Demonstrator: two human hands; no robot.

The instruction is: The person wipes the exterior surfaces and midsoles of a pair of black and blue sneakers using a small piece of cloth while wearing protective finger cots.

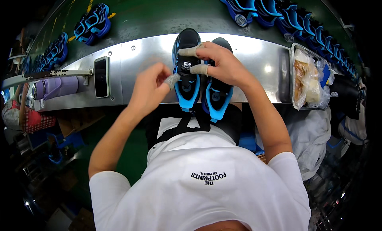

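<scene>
Two black and blue sneakers stand side by side on the metal ledge (139,60), toes pointing away from me. My right hand (219,62) rests on the left sneaker (186,72), its taped fingers gripping the tongue and upper. The right sneaker (218,97) lies partly under that hand. My left hand (150,87) hovers just left of the left sneaker, taped fingertips pinched together at the shoe's side. Whether they hold anything small is not clear.
A phone (101,76) lies on the ledge to the left, beside a purple bottle (55,87). A metal tray (293,56) with plastic-wrapped items sits at right. More blue sneakers (92,24) ride the green conveyor belt (159,12) beyond, with a row at upper right (286,14).
</scene>
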